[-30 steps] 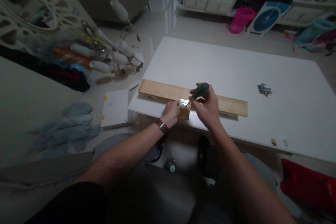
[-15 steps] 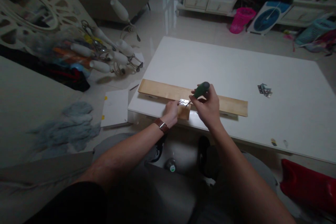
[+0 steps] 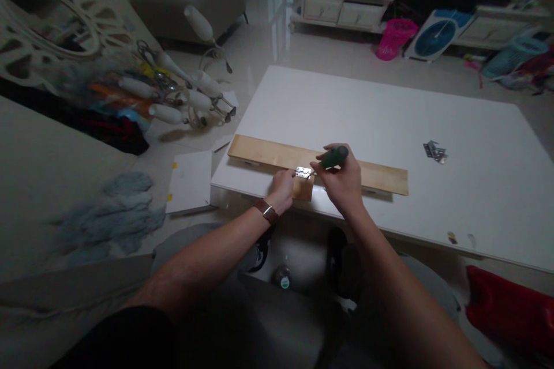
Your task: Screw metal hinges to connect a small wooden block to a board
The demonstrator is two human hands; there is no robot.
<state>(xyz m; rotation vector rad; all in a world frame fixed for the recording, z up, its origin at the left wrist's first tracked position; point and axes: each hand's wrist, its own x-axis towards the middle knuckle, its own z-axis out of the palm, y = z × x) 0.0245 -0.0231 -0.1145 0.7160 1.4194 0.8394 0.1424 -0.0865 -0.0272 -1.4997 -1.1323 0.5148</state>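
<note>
The hinge (image 3: pixel 303 172) lies flat where the block (image 3: pixel 302 189) meets the plank (image 3: pixel 268 153), close to the near edge of the bench (image 3: pixel 367 109), and from where I stand everything turns on the driver's line to it. The driver (image 3: pixel 334 157) slants down to it from the far right, green handle high, thin shaft pointing left and near, its tip at the hinge's right half. I cannot tell whether that tip is seated in a screw. The right hand (image 3: pixel 344 181) is closed lightly on the handle, fingertips around it rather than a full fist, so the hinge lies to the left of that hand. The left hand (image 3: pixel 282 187) is nearer: its fingers fold in on the block's left side, fingertips right at the hinge's left end, though how firmly they grip is hidden. The hinge runs left to right, much as the plank does, while the block juts toward the near side, so the driver crosses the hinge's long axis at a slant. Well off to the right, a pile of metal parts (image 3: pixel 435 151) rests on the bench.
</note>
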